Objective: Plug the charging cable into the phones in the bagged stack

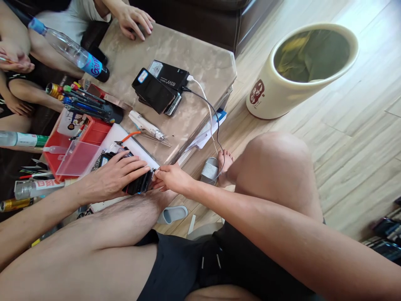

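My left hand point(114, 177) lies over a dark phone-like device point(139, 184) at the near edge of the marble table point(200, 62), fingers wrapped over its top. My right hand point(172, 177) pinches at the device's right end, fingers closed on something too small to make out. Both hands touch the device above my left knee.
On the table lie stacked black phones point(156, 90) with cables, a white pen-shaped tool point(145, 124), tweezers point(155, 140), a red tray point(78, 146), screwdrivers point(81, 102) and a bottle point(72, 52). Another person's hand point(134, 21) rests at the far edge. A cream bin point(297, 71) stands on the floor.
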A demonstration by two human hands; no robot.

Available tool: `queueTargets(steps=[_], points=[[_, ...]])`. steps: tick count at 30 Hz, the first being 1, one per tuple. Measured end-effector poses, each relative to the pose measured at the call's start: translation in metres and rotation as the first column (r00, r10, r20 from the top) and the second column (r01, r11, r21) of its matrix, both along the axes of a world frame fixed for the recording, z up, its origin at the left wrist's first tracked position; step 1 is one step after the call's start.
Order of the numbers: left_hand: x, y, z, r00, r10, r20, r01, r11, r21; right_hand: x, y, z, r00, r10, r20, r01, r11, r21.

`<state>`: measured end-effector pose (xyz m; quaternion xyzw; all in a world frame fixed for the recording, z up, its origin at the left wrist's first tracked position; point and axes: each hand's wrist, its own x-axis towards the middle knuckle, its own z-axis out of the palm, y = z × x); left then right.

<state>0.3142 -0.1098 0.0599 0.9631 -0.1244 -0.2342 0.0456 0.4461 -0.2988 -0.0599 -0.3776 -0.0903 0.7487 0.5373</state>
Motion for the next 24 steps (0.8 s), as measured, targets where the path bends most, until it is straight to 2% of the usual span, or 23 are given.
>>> queueTargets(steps=[2,5,11,16,20,24], points=[[0.003,0.004,-0.002,0.999,-0.035,-0.018,0.036,0.999,0.008,-0.003,0.002,0.001,1.000,-0.024,-0.002,0.024,1.000,-0.016],[0.007,0.006,-0.001,0.998,-0.056,0.033,0.057,0.997,-0.049,0.002,0.001,0.011,0.998,-0.055,0.012,0.055,0.998,-0.023],[0.011,-0.005,0.010,0.949,0.238,0.206,-0.220,0.970,-0.104,0.027,-0.005,0.036,0.980,-0.189,-0.058,0.190,0.982,0.000],[0.014,-0.012,0.013,0.930,0.280,0.237,-0.253,0.958,-0.135,0.030,-0.007,0.043,0.967,-0.232,-0.104,0.233,0.972,-0.001],[0.013,-0.010,0.019,0.873,0.341,0.349,-0.320,0.940,-0.117,0.032,-0.005,0.053,0.956,-0.247,-0.157,0.265,0.959,0.103],[0.014,-0.012,0.025,0.809,0.410,0.422,-0.393,0.910,-0.130,0.037,0.000,0.061,0.968,-0.239,-0.080,0.251,0.946,0.207]])
